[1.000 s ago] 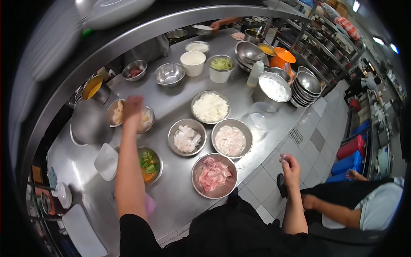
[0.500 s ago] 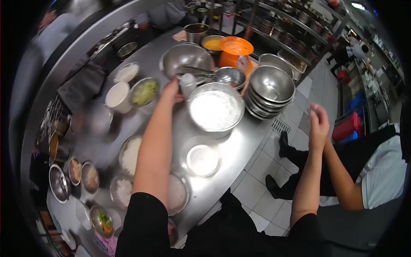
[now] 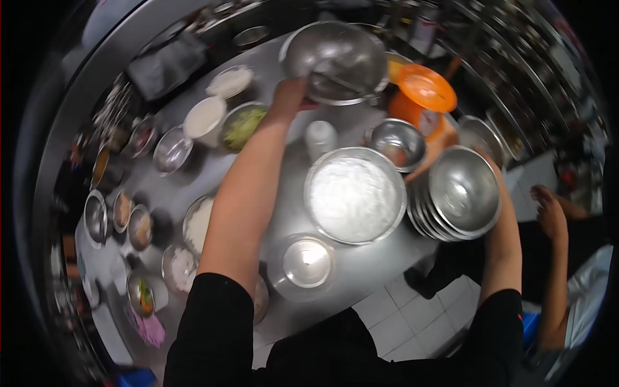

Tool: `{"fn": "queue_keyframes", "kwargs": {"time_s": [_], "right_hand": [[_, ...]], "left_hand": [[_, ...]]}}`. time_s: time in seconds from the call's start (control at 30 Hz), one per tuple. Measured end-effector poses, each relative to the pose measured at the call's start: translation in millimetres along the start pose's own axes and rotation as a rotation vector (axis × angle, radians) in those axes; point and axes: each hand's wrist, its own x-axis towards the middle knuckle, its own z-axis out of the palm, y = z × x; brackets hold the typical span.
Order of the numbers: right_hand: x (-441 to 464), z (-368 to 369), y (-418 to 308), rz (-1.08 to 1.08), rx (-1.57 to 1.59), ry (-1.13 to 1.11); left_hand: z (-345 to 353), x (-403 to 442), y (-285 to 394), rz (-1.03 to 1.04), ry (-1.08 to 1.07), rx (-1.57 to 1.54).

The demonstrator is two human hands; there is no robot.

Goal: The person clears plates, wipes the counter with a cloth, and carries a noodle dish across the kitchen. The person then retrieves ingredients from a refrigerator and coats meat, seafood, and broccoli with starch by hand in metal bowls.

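Observation:
My left hand (image 3: 293, 97) is closed on the near rim of a large steel bowl (image 3: 309, 48), with metal tongs lying in it. Just below stands a translucent white bottle (image 3: 320, 137), apart from the hand. A steel bowl of white powder (image 3: 354, 193) sits in front of me. My right arm reaches past the outer side of a stack of steel bowls (image 3: 464, 190). The right hand (image 3: 490, 158) is mostly hidden behind the stack, so its fingers do not show. A small steel bowl (image 3: 398, 143) and an orange scale (image 3: 422, 90) stand between my hands.
Bowls of shredded green vegetable (image 3: 244, 126), white food (image 3: 182, 267) and other ingredients cover the left side. A clear round container (image 3: 303, 263) is near me. Another person's hand (image 3: 551, 213) is at the right. Shelves (image 3: 529, 64) rise behind the steel table (image 3: 187, 200).
My left hand has moved from beside the bottle to the large bowl, which has shifted away from me. My right hand has gone from mid-air to behind the bowl stack. The view has turned.

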Motion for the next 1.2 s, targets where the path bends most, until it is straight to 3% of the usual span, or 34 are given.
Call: {"fn": "queue_keyframes", "kwargs": {"time_s": [0.2, 0.37, 0.47, 0.53, 0.6, 0.63, 0.67, 0.7, 0.77, 0.87, 0.9, 0.93, 1.0, 1.13, 1.2], "right_hand": [[-42, -146, 36, -0.079, 0.113, 0.168], [27, -219, 5, -0.297, 0.140, 0.295], [132, -210, -62, -0.603, -0.007, 0.236], [211, -186, -143, -1.146, -0.582, 0.005], [227, -133, -247, -1.545, -0.653, 0.143], [233, -110, -287, -1.681, -0.405, -0.089], [226, -84, -296, -1.583, -0.333, -0.129], [196, -50, -260, -1.241, -0.241, -0.070], [114, -5, -158, -0.611, -0.009, 0.094], [-10, 8, 1, -0.001, 0.094, 0.357], [-40, 8, 30, 0.104, 0.092, 0.409], [-73, -10, -11, 0.315, 0.145, 0.399], [-116, -4, 4, 0.345, 0.176, 0.410], [-243, 11, 6, 0.448, -0.062, 0.292], [-307, 19, -24, 0.489, -0.163, 0.224]], "left_hand": [[-88, -65, 102, -0.014, 0.160, -0.003], [-207, -167, 145, -0.030, 0.374, 0.021], [-282, -245, 154, -0.028, 0.524, 0.073], [-328, -297, 155, -0.035, 0.628, 0.092], [-391, -338, 146, -0.176, 0.799, 0.123], [-409, -362, 146, -0.195, 0.818, 0.153], [-440, -380, 138, -0.206, 0.864, 0.148], [-459, -397, 137, -0.225, 0.908, 0.136], [-489, -419, 132, -0.244, 0.947, 0.121], [-539, -432, 115, -0.200, 1.059, 0.075], [-562, -432, 108, -0.173, 1.026, 0.046], [-583, -434, 102, -0.147, 0.992, 0.017], [-610, -429, 95, -0.125, 0.932, -0.034], [-654, -410, 80, -0.127, 0.866, -0.216], [-682, -407, 71, -0.111, 0.842, -0.261]]}}
